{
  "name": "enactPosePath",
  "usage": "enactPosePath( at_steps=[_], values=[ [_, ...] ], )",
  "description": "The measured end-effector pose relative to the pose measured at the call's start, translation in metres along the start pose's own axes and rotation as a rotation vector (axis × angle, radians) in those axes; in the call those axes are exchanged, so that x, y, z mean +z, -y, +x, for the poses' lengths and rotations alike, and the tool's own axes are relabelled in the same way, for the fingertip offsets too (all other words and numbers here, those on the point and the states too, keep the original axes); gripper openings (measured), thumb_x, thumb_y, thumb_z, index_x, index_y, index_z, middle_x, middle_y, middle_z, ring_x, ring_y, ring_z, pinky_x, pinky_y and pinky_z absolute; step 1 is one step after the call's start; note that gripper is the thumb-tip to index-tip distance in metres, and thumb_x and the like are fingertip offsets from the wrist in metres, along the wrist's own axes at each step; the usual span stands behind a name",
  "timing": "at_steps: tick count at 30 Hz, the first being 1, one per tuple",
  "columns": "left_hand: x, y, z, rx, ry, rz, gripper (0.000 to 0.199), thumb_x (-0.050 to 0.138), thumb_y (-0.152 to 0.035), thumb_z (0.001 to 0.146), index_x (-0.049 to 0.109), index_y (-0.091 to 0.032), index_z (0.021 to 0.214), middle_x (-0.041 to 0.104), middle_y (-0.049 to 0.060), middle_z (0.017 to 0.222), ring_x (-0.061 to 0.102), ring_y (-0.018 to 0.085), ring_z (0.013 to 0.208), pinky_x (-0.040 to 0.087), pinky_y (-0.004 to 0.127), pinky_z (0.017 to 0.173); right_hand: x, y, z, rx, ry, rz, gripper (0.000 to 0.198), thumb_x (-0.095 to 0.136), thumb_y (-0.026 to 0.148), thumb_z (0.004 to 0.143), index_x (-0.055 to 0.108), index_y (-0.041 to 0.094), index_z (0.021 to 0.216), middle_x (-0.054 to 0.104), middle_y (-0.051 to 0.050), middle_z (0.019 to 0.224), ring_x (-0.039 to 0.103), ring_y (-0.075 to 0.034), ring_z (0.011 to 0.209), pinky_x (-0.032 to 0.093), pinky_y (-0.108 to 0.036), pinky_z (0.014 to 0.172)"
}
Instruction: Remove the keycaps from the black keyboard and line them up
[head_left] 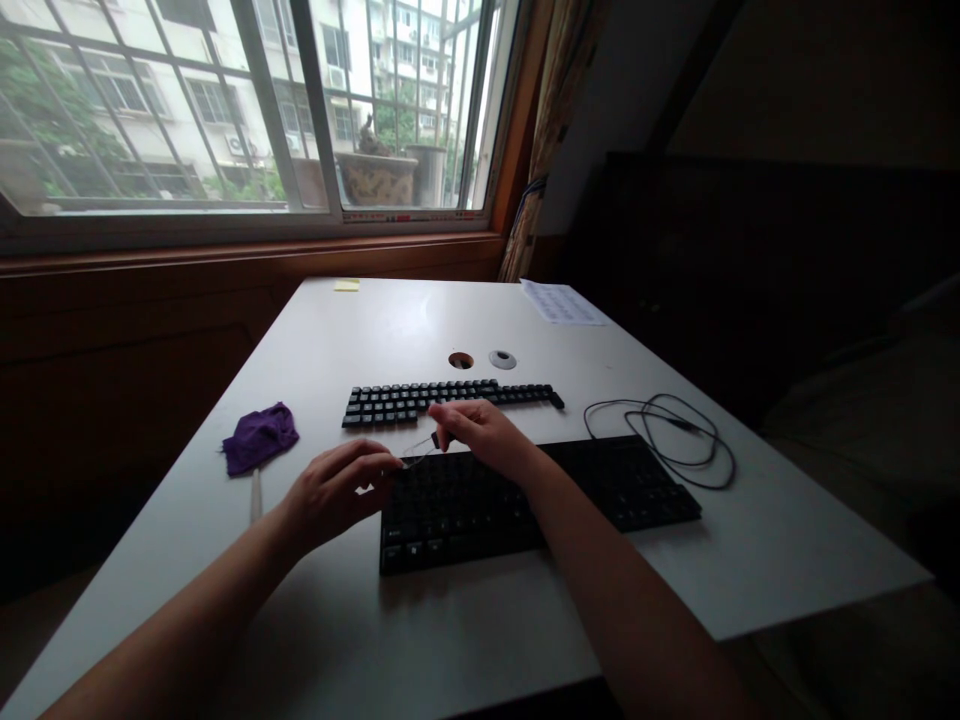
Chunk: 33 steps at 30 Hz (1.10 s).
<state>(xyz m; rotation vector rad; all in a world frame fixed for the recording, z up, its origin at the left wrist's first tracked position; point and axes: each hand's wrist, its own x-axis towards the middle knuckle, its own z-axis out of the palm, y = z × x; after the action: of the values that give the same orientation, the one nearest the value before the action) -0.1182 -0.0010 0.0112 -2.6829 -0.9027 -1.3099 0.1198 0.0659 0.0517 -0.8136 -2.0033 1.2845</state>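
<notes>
A black keyboard (600, 480) lies on the white table under both hands. My left hand (330, 490) is closed in a pinch above its left end, holding a thin wire keycap puller (420, 458). At the wire's far end is a small black keycap (436, 440), gripped in the fingers of my right hand (480, 432). Just beyond the keyboard, loose black keycaps (390, 400) stand in rows. Part of the keyboard and of those rows is hidden behind my right hand and forearm.
A purple cloth (261, 437) and a pale handle (256, 495) lie at the left. The keyboard's black cable (720, 450) is coiled at the right. Farther back are a table hole (460, 361), a round grey cover (502, 359), printed paper (562, 303) and a yellow note (346, 285).
</notes>
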Motion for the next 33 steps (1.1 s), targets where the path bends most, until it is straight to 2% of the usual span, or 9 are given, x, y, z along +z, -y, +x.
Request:
enactPosePath(
  at_steps=[5,9,12,16,19,23,28,33],
  values=[
    [0.001,0.004,0.000,-0.002,-0.027,0.006,0.026,0.061,-0.007,0.086,0.060,-0.018,0.109,0.064,0.004,0.093,0.058,0.007,0.066,0.052,0.019,0.061,-0.001,-0.001,0.000,-0.217,-0.172,-0.160,0.062,0.034,0.057,0.099,0.056,0.017,0.056,0.048,-0.002,0.075,0.052,-0.015,0.080,0.041,-0.032,0.084],
    [0.001,0.004,0.002,0.010,-0.027,0.009,0.027,0.063,-0.006,0.085,0.061,-0.017,0.110,0.064,0.004,0.093,0.058,0.007,0.066,0.053,0.019,0.061,0.000,-0.001,-0.003,-0.351,-0.269,-0.190,0.057,0.035,0.052,0.101,0.050,0.018,0.057,0.049,-0.003,0.082,0.051,-0.016,0.085,0.042,-0.034,0.083],
    [0.001,0.005,0.001,0.009,-0.016,0.016,0.028,0.063,-0.006,0.085,0.061,-0.017,0.110,0.064,0.005,0.093,0.058,0.008,0.067,0.053,0.020,0.061,0.002,0.000,-0.004,-0.399,-0.212,-0.215,0.050,0.039,0.046,0.101,0.052,0.018,0.062,0.050,-0.003,0.083,0.052,-0.014,0.079,0.044,-0.032,0.077],
    [0.002,0.006,0.000,0.020,0.004,0.073,0.024,0.064,-0.009,0.086,0.061,-0.018,0.109,0.065,0.004,0.092,0.058,0.009,0.068,0.053,0.021,0.063,0.007,-0.002,-0.002,-0.435,-0.111,-0.321,0.036,0.050,0.039,0.098,0.063,0.017,0.073,0.052,-0.003,0.087,0.053,-0.013,0.081,0.044,-0.030,0.078],
    [0.002,0.008,0.001,0.037,0.008,0.123,0.022,0.064,-0.011,0.087,0.062,-0.018,0.107,0.065,0.003,0.090,0.060,0.010,0.070,0.053,0.023,0.064,0.011,-0.003,-0.002,-0.413,-0.031,-0.360,0.023,0.059,0.037,0.094,0.069,0.017,0.089,0.056,-0.003,0.089,0.055,-0.013,0.080,0.046,-0.029,0.077],
    [0.002,0.009,0.003,0.044,0.012,0.160,0.020,0.065,-0.014,0.087,0.063,-0.019,0.107,0.066,0.003,0.088,0.061,0.010,0.070,0.052,0.023,0.063,0.011,-0.004,-0.004,-0.365,0.047,-0.379,0.022,0.066,0.036,0.089,0.071,0.020,0.104,0.059,-0.002,0.088,0.056,-0.013,0.078,0.046,-0.027,0.074],
    [0.001,0.008,0.004,0.070,0.025,0.193,0.016,0.063,-0.015,0.089,0.063,-0.018,0.104,0.066,0.003,0.085,0.061,0.012,0.070,0.051,0.023,0.063,0.010,-0.005,-0.004,-0.317,0.110,-0.404,0.019,0.066,0.034,0.089,0.072,0.022,0.103,0.059,-0.001,0.085,0.055,-0.012,0.075,0.045,-0.026,0.070],
    [0.003,0.012,0.001,0.079,0.080,0.178,0.022,0.063,-0.014,0.089,0.061,-0.019,0.110,0.066,0.003,0.088,0.060,0.014,0.075,0.052,0.026,0.066,0.010,-0.005,-0.002,-0.319,0.119,-0.418,0.017,0.069,0.031,0.087,0.072,0.020,0.099,0.058,0.001,0.082,0.054,-0.010,0.071,0.044,-0.024,0.067]
  ],
)
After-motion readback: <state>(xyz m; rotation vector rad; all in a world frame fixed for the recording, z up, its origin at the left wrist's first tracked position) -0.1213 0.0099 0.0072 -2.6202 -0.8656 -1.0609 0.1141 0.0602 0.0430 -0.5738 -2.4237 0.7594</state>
